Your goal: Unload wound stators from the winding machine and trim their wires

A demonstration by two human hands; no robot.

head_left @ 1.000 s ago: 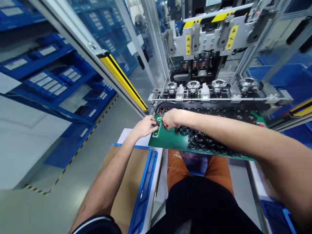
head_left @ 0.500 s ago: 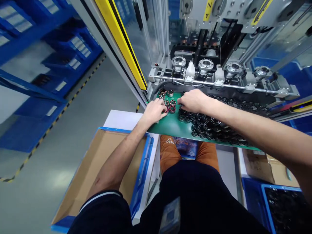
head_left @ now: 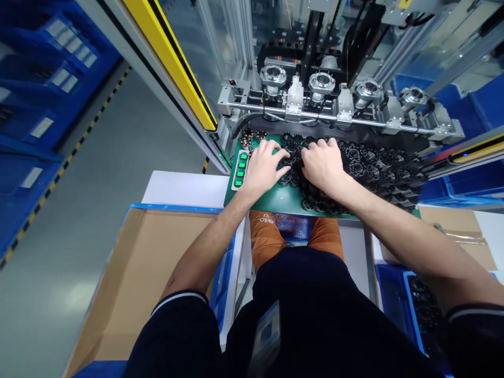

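Note:
Many black ring-shaped parts (head_left: pixel 370 168) lie massed on the green work surface (head_left: pixel 281 199). At the left edge of this mass is my left hand (head_left: pixel 263 167), thumb and fingers spread, with a few black rings beside its fingertips. My right hand (head_left: pixel 323 165) is over the mass with its fingers curled down among the rings; its fingertips are hidden, and I cannot make out what they hold. Behind my left hand sit a few copper-wound rings (head_left: pixel 247 139), partly covered by it. A grey strip with green lit buttons (head_left: pixel 240 170) lies left of that hand.
A machine rail with several round metal fixtures (head_left: pixel 321 84) runs behind the work surface. A yellow-faced post (head_left: pixel 173 68) rises at the left. Below left stands a blue-rimmed bin with a cardboard lining (head_left: pixel 137 273). Another blue bin (head_left: pixel 413 310) with black parts is at lower right.
My left hand has moved right, off the copper-wound rings to the black ones, uncovering the button strip. My right hand has shifted right, deeper over the black rings. The camera view has shifted.

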